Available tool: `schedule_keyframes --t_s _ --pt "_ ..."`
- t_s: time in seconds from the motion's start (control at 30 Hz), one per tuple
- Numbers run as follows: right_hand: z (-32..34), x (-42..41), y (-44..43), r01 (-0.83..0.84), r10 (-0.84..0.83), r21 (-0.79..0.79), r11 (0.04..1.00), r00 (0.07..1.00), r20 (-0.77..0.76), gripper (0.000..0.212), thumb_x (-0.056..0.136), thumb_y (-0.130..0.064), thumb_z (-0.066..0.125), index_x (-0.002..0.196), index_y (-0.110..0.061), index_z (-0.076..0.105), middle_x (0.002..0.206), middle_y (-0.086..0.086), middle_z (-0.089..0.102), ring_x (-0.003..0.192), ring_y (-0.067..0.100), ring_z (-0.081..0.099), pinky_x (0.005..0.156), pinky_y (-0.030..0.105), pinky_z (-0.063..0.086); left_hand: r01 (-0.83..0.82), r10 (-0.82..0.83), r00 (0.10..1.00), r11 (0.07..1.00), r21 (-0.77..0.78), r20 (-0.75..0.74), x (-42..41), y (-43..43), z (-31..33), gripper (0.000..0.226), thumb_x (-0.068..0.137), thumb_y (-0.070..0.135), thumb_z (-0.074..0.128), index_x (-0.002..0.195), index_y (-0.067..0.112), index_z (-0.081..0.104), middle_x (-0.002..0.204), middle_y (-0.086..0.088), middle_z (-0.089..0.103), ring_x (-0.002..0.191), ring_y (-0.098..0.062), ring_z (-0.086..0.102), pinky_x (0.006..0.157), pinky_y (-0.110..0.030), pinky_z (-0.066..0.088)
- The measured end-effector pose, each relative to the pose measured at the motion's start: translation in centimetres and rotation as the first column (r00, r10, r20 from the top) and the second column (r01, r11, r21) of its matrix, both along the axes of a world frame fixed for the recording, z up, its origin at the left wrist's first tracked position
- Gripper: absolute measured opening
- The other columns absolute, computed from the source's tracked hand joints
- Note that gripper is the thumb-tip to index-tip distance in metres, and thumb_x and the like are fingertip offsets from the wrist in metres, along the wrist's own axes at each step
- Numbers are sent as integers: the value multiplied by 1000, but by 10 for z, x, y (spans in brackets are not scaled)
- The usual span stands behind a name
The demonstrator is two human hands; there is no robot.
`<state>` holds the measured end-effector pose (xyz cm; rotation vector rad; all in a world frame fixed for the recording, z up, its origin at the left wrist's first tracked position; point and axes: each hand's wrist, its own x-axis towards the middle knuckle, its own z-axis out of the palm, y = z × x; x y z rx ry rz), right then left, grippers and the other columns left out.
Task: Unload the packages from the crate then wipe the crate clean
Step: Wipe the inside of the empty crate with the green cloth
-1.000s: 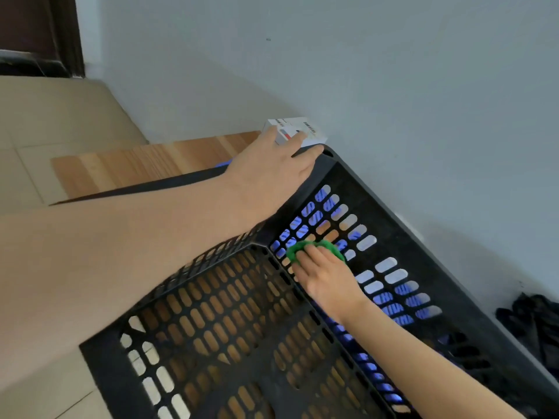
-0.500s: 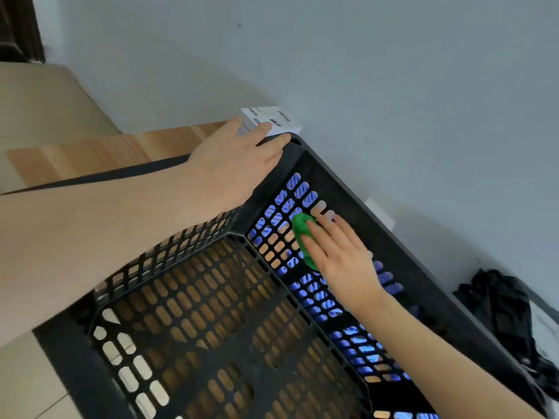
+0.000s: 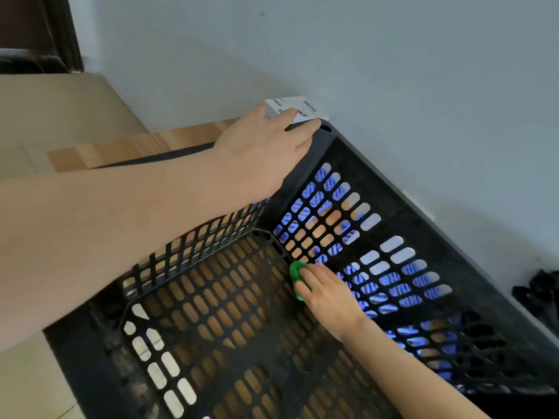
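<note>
I'm resting my left hand [image 3: 263,152] on the crate's [image 3: 393,207] far corner rim, with a package [image 3: 299,108] lying just behind it by the wall. Inside, my right hand [image 3: 329,294] is pressing a cloth [image 3: 295,272] low against the right side.

open crate [image 3: 438,243] floor, wall [image 3: 363,55] close behind

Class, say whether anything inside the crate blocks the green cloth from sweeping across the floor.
Nothing visible does. The floor of the crate lies bare beside the green cloth under the right hand; the left hand only rests on the far corner rim.
</note>
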<state>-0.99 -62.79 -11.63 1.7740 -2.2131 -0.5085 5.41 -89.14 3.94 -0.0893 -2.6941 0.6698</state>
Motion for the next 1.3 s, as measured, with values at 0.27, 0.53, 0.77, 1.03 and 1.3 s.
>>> schedule_keyframes --t_s 0.27,0.53,0.77,1.03,1.3 --pt "129 -13 6 -167 140 -129 977 971 -195 12 94 -5 53 90 -4 65 95 13 64 89 31 60 85 39 48 -12 12 1000 1000 6 -1 2 1 -2 73 96 48 42 155 14 16 164 -4 1 146 -28 18 100 -43 43" --pt "211 -7 45 -48 -54 -320 946 952 -302 18 91 0 53 102 2 67 111 21 64 101 38 54 86 45 44 -1 1 1000 1000 -6 2 4 7 5 70 97 44 39 154 11 15 164 -9 2 145 -31 19 99 -45 42" --pt "115 -10 25 -118 87 -144 982 975 -205 19 94 -3 54 107 1 68 115 18 64 113 35 58 99 44 45 2 -3 1000 999 32 16 3 7 7 71 98 45 40 154 10 13 164 -7 -2 144 -29 18 100 -44 42" --pt "22 -9 10 -55 47 -62 997 991 -125 39 96 -4 33 111 -4 69 121 18 64 118 33 58 101 44 46 27 -27 1000 998 59 -5 0 6 4 70 97 41 44 152 8 16 163 -7 2 141 -29 25 96 -45 44" --pt "8 -7 -4 -132 142 87 987 983 -115 21 83 -8 56 94 -8 74 100 11 69 103 29 63 88 35 53 18 -18 1000 999 40 -9 1 3 1 69 97 39 45 151 7 19 163 -8 4 141 -30 25 94 -44 44"
